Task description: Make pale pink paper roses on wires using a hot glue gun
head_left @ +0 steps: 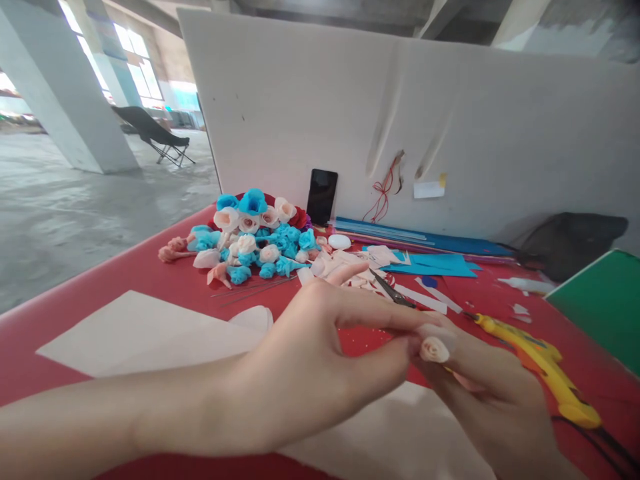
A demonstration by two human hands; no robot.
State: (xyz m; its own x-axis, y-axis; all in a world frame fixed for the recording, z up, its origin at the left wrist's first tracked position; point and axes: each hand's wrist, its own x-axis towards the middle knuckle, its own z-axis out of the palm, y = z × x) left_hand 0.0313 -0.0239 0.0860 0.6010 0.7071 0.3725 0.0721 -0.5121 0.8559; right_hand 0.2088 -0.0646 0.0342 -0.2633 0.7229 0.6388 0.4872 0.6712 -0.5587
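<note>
Left hand (320,360) has its thumb and forefinger pinched on a rolled pale bud (434,349), its other fingers loose; right hand (500,380) grips the same bud from the other side, its fingertips partly hidden. So the bud sits between the two hands, its spiral end facing the camera. Just right of the right hand lies a yellow glue gun (547,370). Beyond the left hand are paper scraps (333,267), flowers (285,240) and, farther off, a phone (321,197). Beneath both hands is a pale sheet (400,433)
</note>
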